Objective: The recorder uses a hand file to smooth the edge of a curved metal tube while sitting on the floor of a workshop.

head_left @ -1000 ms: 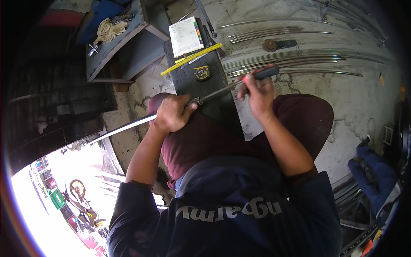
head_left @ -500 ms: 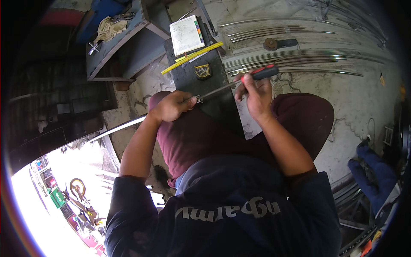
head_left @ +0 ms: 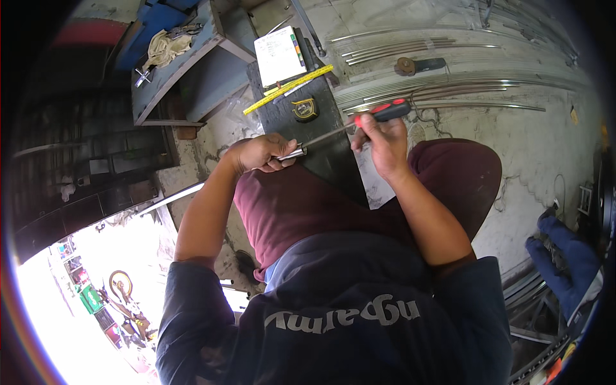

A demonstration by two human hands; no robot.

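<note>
My left hand (head_left: 266, 153) is closed around a shiny metal tube (head_left: 296, 152) near its end. The tube runs out on the other side of my wrist as a bright bar toward the lower left. In my right hand (head_left: 383, 142) is a long thin tool (head_left: 385, 111) with a red-and-black handle, a file or a screwdriver by its shape. Its grey shaft slopes down to the tube's open end; whether the tip is inside I cannot tell. Both hands are over my lap, above the dark bench (head_left: 333, 160).
On the bench lie a tape measure (head_left: 304, 110), a yellow folding rule (head_left: 289, 88) and an open notebook (head_left: 280, 56). An angle grinder (head_left: 420, 65) and several metal rods (head_left: 449, 92) are on the floor to the right. A grey metal stand (head_left: 173, 80) with a cloth (head_left: 168, 48) is at far left.
My left fingers have shifted, and more of the tube's end shows. The tool's handle has moved slightly left, its shaft still pointing at the tube's end.
</note>
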